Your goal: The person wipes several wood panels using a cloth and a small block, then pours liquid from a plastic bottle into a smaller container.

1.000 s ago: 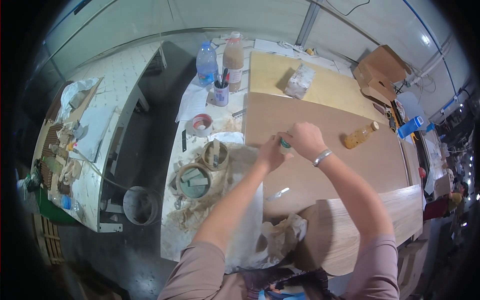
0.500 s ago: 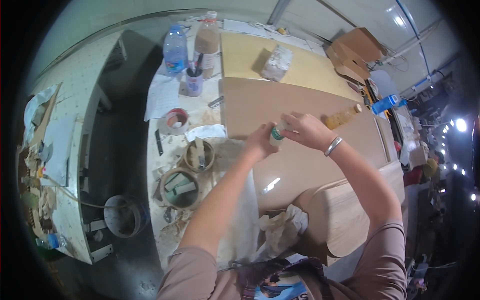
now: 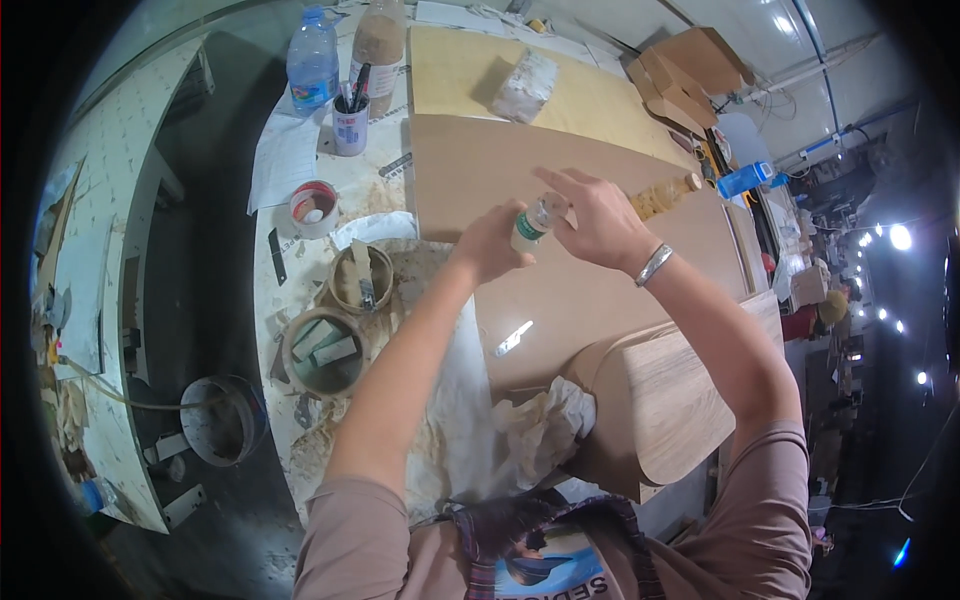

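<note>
My left hand (image 3: 488, 243) is wrapped round a small clear bottle (image 3: 531, 228) with a green label, held tilted above the brown board (image 3: 600, 275). My right hand (image 3: 603, 217), a metal bracelet at its wrist, is beside the bottle's clear upper end. Its fingers stretch out over that end, apart and partly blurred. Whether the right hand touches the bottle is hard to see. Just beyond the right hand, a bottle of yellowish liquid (image 3: 665, 196) lies on its side.
At left on the table stand tubs (image 3: 326, 352) with scrapers and blocks, a red-rimmed tub (image 3: 314, 208), a pen cup (image 3: 350, 130) and a blue-tinted water bottle (image 3: 313, 62). A curved wooden piece (image 3: 670, 400) and crumpled paper (image 3: 545, 425) lie near me. A wrapped block (image 3: 525, 86) sits farther back.
The view has shifted, so the table sits higher and more to the left. My right hand's fingers have straightened and spread from their bent hold at the bottle's top. My left hand keeps its grip.
</note>
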Demonstrator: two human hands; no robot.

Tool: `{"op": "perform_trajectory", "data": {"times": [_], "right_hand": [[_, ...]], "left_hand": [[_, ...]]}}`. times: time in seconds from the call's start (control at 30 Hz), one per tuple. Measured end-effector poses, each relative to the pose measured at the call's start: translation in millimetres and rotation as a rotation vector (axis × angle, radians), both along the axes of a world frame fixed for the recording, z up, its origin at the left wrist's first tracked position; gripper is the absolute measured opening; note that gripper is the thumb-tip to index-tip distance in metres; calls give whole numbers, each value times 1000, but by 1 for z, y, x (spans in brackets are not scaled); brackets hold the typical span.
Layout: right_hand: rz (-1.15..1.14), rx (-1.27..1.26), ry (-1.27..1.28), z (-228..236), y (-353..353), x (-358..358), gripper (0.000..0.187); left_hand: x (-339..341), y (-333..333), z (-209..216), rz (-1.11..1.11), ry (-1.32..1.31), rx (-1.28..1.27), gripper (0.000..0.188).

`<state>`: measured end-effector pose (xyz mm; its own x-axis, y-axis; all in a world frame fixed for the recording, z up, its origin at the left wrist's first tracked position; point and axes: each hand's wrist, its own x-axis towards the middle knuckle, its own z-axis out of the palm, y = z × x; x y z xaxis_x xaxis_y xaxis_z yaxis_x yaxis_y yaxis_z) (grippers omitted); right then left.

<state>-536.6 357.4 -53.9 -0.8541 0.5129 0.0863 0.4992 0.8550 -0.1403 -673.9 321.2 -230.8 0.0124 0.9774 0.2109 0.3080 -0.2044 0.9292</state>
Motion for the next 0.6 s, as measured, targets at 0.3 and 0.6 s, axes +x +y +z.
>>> {"op": "perform_trajectory", "data": {"times": [0.3,0.6], "right_hand": [[131,15,-20,3,9,2,26],[182,-412,-66,2,-68,-56,27]], "left_hand": [[5,-1,-1,42,40,118,63],[-65,5,-92,94,-388,-53,79]]}}
